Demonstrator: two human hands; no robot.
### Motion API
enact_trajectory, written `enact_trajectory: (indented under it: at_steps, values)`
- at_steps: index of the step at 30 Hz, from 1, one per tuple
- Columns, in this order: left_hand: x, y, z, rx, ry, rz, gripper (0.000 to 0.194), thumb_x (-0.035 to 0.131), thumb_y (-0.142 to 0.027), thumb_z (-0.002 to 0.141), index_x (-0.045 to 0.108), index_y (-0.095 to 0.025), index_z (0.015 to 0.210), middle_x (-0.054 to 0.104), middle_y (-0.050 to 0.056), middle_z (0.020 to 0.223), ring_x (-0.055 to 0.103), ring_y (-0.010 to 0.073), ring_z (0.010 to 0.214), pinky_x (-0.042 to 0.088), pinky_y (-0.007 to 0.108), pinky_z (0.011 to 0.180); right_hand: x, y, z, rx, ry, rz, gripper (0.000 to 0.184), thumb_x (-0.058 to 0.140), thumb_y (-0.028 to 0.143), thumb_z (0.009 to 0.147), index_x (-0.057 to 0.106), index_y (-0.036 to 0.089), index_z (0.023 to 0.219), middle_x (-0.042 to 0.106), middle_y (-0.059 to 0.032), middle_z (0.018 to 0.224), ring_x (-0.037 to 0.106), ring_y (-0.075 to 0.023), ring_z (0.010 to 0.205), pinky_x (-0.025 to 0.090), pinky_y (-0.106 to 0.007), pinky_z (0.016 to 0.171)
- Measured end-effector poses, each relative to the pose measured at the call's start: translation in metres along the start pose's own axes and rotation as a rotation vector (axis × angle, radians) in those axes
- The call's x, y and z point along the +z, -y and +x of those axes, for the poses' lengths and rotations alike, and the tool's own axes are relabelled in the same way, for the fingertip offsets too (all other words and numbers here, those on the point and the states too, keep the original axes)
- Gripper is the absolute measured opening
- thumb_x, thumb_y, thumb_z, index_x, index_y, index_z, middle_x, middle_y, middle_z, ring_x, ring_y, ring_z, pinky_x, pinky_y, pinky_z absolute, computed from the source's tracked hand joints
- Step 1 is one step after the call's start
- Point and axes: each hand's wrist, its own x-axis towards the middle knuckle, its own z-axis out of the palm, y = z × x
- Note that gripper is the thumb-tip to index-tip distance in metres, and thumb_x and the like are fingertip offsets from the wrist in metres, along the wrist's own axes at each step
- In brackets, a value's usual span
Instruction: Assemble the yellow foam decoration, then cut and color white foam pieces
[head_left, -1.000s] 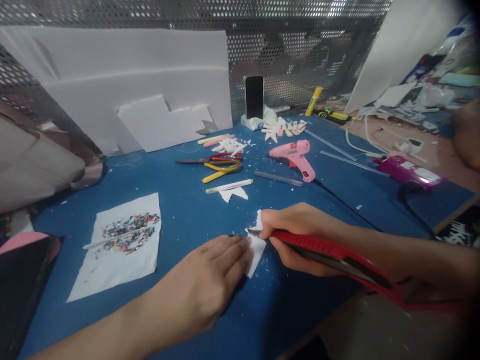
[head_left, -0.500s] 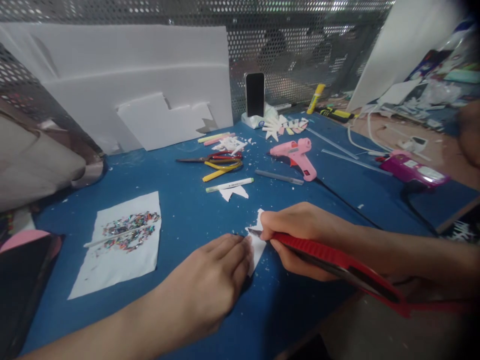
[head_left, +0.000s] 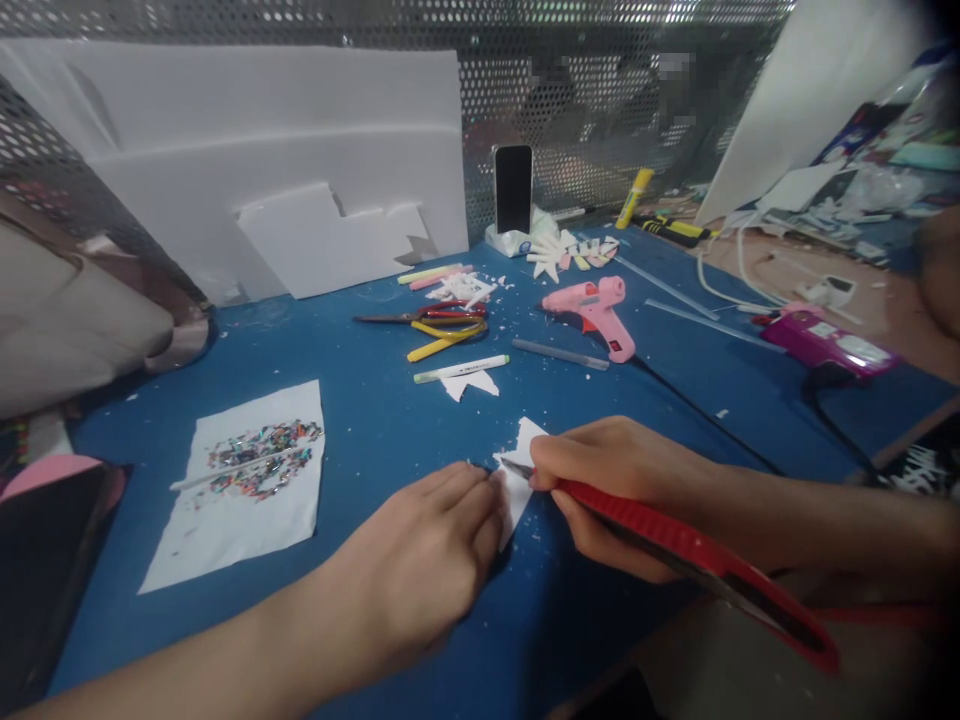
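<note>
My right hand (head_left: 626,465) is closed round a red utility knife (head_left: 705,555), gripped like a pen. Its blade lies against the upper left edge of a small white foam-like piece (head_left: 517,495) with jagged edges. With fingers bent together, my left hand (head_left: 431,550) holds the lower left part of that piece down on the blue table (head_left: 375,420); the fingertips are partly hidden. White crumbs lie around it. Just beyond are a marker (head_left: 461,369) and another pointed white piece (head_left: 472,385).
Farther back lie scissors (head_left: 442,320), a pink glue gun (head_left: 600,305), glue sticks (head_left: 561,354) and white scraps (head_left: 461,288). A phone (head_left: 513,190) stands near the mesh wall. Paper with coloured glitter flakes (head_left: 292,525) lies left; a purple device (head_left: 829,342) is right.
My right hand and the knife have shifted slightly right, uncovering more of the white piece's top. The knife's rear end has swung lower. My left hand stays nearly in place.
</note>
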Motion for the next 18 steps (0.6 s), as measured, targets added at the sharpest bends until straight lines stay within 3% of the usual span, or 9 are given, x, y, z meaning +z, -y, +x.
enact_trajectory:
  at_steps: [6, 9, 11, 14, 16, 18]
  values:
    - [-0.005, 0.000, 0.003, -0.043, 0.030, -0.060, 0.028, 0.040, -0.011, 0.091, 0.063, -0.003, 0.105, 0.064, 0.017, 0.094, 0.060, 0.0271, 0.088, 0.055, 0.044, 0.081, 0.003, 0.006, 0.001, -0.011, -0.028, -0.067, 0.017, 0.045, 0.008, 0.075, 0.034, 0.021, 0.073, 0.039, 0.0058, 0.059, 0.028, -0.0084, 0.049, 0.021, -0.025, 0.047]
    - [-0.010, 0.000, 0.004, -0.081, 0.053, -0.101, 0.027, 0.037, -0.012, 0.092, 0.063, -0.009, 0.101, 0.063, 0.012, 0.090, 0.059, 0.0236, 0.085, 0.055, 0.039, 0.077, -0.005, 0.004, -0.004, -0.010, 0.022, -0.041, 0.010, 0.046, 0.011, 0.081, 0.043, 0.020, 0.078, 0.048, 0.0049, 0.061, 0.038, -0.0081, 0.050, 0.029, -0.022, 0.048]
    - [-0.013, -0.001, 0.004, -0.105, 0.057, -0.121, 0.028, 0.036, -0.011, 0.092, 0.061, -0.013, 0.104, 0.064, 0.011, 0.093, 0.060, 0.0227, 0.089, 0.054, 0.038, 0.079, -0.016, 0.004, -0.011, -0.028, -0.096, -0.034, 0.008, 0.046, 0.014, 0.086, 0.051, 0.020, 0.087, 0.056, 0.0028, 0.066, 0.047, -0.0090, 0.053, 0.036, -0.022, 0.052]
    - [-0.013, -0.005, 0.004, -0.144, 0.058, -0.137, 0.026, 0.038, -0.014, 0.093, 0.058, -0.015, 0.110, 0.064, 0.010, 0.100, 0.060, 0.0230, 0.096, 0.052, 0.040, 0.085, -0.033, 0.003, -0.025, 0.007, -0.420, -0.048, 0.009, 0.048, 0.018, 0.090, 0.055, 0.022, 0.092, 0.061, -0.0007, 0.069, 0.056, -0.0123, 0.055, 0.042, -0.025, 0.054]
    - [-0.012, -0.008, 0.007, -0.204, 0.061, -0.139, 0.020, 0.046, -0.022, 0.093, 0.055, -0.015, 0.110, 0.062, 0.011, 0.102, 0.059, 0.0245, 0.096, 0.051, 0.042, 0.084, -0.039, 0.001, -0.034, 0.062, -0.458, -0.162, 0.008, 0.050, 0.022, 0.090, 0.056, 0.023, 0.095, 0.063, -0.0008, 0.071, 0.058, -0.0137, 0.056, 0.043, -0.026, 0.054]
    - [-0.010, -0.010, 0.012, -0.295, 0.059, -0.130, 0.022, 0.055, -0.032, 0.091, 0.053, -0.015, 0.105, 0.060, 0.011, 0.101, 0.058, 0.0267, 0.093, 0.051, 0.044, 0.078, -0.038, -0.006, -0.040, 0.052, -0.373, -0.345, 0.014, 0.051, 0.025, 0.089, 0.056, 0.023, 0.101, 0.067, -0.0015, 0.081, 0.062, -0.0150, 0.063, 0.043, -0.027, 0.058]
